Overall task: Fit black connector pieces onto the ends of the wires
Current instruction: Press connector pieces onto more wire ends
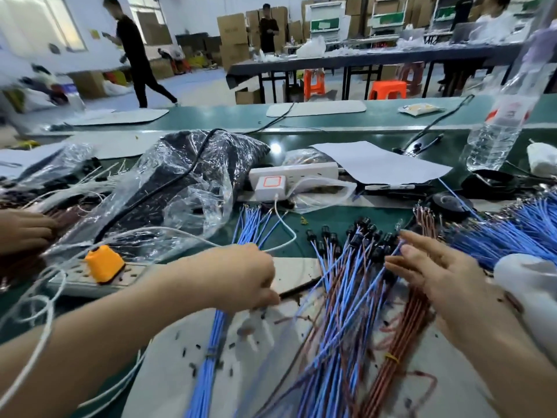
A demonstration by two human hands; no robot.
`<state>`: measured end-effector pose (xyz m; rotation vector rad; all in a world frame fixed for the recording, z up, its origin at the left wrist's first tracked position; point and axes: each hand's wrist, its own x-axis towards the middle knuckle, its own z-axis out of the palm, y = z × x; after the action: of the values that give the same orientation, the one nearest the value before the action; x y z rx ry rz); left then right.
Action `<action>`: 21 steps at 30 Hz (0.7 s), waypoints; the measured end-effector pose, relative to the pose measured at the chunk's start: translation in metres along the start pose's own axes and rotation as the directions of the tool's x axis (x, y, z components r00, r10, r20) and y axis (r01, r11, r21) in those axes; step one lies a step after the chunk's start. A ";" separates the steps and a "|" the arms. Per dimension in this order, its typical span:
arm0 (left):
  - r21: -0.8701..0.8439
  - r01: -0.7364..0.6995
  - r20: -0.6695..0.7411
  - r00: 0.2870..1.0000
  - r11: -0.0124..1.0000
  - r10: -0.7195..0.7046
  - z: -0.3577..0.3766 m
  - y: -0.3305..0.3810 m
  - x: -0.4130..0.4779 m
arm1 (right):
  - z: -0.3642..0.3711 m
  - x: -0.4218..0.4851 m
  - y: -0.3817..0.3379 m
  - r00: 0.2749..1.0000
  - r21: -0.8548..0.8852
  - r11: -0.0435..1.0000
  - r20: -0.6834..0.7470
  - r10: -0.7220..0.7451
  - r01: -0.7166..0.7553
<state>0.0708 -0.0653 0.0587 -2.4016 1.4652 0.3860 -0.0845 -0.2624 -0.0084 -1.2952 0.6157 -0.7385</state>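
My left hand (241,276) hovers over a tied bundle of blue wires (211,351), its fingers curled down at the bundle's upper part; what they pinch is hidden. My right hand (434,273) is spread flat, fingers straight, touching a fanned heap of blue and brown wires (340,297). Several of those wires carry black connector pieces (358,233) on their far ends. Small loose black pieces (196,354) lie scattered on the grey mat (168,381). A bundle of brown wires (398,342) lies under my right wrist.
A large heap of blue wires (512,233) lies at the right. A power strip with an orange plug (104,263), a white charger (271,184), crumpled plastic bags (193,176) and a water bottle (494,131) crowd the green table. Another person's hand (24,230) is at the left.
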 end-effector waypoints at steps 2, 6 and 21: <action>-0.034 0.134 -0.087 0.987 0.990 -0.137 0.015 -0.011 0.010 | 0.001 -0.003 0.003 1.000 -0.074 0.997 -0.015 -0.006 0.005; -0.162 0.257 -0.291 0.910 0.953 -0.295 0.035 -0.021 0.023 | 0.002 -0.004 0.006 1.000 -0.132 0.991 -0.020 -0.023 0.020; -0.409 0.288 -0.226 0.887 0.866 -0.402 0.027 -0.037 0.045 | 0.006 -0.019 0.004 0.965 -0.440 0.859 0.106 -0.241 0.262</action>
<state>0.1220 -0.0751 0.0216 -3.0766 1.0938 0.2193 -0.0918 -0.2436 -0.0117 -1.8469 0.6056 -0.8028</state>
